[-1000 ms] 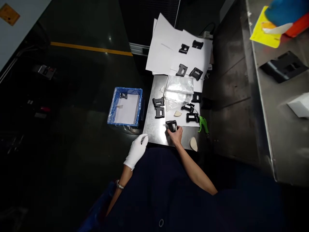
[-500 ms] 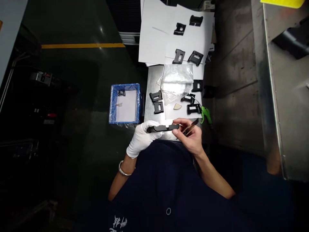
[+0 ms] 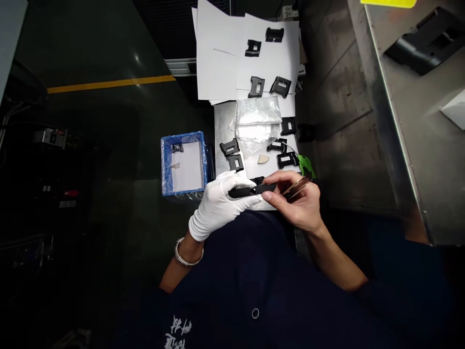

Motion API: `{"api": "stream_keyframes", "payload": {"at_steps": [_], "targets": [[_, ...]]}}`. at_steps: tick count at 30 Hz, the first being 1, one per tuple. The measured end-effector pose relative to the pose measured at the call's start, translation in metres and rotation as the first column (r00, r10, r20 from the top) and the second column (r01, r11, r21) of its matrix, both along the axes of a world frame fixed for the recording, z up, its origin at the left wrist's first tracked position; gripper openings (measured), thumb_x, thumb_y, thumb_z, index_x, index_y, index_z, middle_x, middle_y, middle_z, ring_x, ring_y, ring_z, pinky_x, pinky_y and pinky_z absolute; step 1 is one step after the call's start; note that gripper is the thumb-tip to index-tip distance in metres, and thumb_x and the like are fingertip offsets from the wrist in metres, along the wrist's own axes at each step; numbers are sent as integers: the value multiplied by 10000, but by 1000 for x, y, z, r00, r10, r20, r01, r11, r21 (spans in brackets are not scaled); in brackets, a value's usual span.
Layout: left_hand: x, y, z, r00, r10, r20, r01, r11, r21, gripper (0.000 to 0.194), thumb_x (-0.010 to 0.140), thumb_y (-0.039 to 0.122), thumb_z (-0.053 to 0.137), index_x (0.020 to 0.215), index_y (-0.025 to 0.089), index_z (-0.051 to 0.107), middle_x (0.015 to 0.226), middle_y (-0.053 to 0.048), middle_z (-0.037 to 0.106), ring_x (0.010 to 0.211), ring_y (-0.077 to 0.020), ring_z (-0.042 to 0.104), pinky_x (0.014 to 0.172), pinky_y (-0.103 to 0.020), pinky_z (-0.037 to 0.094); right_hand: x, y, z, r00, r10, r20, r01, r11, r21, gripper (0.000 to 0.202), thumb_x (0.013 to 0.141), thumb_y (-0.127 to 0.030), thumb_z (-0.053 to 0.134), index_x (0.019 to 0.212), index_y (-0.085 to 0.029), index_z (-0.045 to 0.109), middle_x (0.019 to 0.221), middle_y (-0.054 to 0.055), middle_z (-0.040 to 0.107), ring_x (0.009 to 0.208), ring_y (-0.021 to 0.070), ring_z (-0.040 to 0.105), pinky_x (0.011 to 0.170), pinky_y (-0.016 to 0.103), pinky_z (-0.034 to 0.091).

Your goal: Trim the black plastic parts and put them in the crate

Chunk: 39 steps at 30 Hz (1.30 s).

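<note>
Dark floor (image 3: 109, 126); steel bench (image 3: 223, 118) ahead; blue bin (image 3: 166, 167) just left of bench. Gloved left hand (image 3: 221, 198) and bare right hand (image 3: 301, 206) pinch black part (image 3: 241, 192) between them, over bench's near end. Part's long axis runs left to right, hand to hand; each hand grips one end, neither nearer. Slim tool (image 3: 300, 185), kind unclear, slants through right hand.

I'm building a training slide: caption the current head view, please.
Gloved left hand and bare right hand hold a black part at a metal table, a thin tool also in the right.
</note>
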<state>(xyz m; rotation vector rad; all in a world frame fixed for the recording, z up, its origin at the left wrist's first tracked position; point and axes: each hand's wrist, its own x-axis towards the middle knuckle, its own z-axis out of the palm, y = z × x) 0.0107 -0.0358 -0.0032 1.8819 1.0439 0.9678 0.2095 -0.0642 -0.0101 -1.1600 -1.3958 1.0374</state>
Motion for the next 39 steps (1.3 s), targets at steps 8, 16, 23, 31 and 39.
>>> {"api": "stream_keyframes", "payload": {"at_steps": [8,16,23,31,39], "targets": [[-2,-2,6,998,42,53,-43,999,17,268,765,352,844,914,161,728,904,-48,733,867,-177,709,829,-312,592,0,-5,18,999,29,-40,-30,1000,-5,223,836,-255,786,1039,-209,707,803,22,645,548,104,497,502,277,419],[-4,-9,18,988,154,26,-145,965,-219,345,723,349,876,962,162,713,796,-5,739,660,-139,702,572,-223,567,-2,-5,26,992,90,-87,-98,990,-99,230,896,-346,723,1083,-218,679,987,73,678,577,96,491,487,257,422],[-9,-3,19,986,159,-42,-164,969,-185,337,720,373,871,936,170,713,837,-10,757,719,-166,730,669,-264,609,20,0,30,985,137,-109,-150,981,-120,152,1018,-384,500,1122,-273,507,1173,64,593,609,105,474,527,279,429],[-9,0,11,984,152,-89,-145,986,82,293,760,363,849,936,174,712,883,-36,755,815,-191,733,769,-309,609,27,12,55,641,52,766,-322,924,207,169,976,-217,561,1133,-194,620,860,41,652,699,152,595,631,278,431],[-11,1,13,973,189,-128,-164,969,184,295,787,380,826,944,159,709,836,-37,734,745,-187,702,714,-316,574,14,8,60,395,-126,910,-334,903,270,225,1006,-336,548,1113,-204,695,782,13,670,580,97,535,522,253,273]]}}
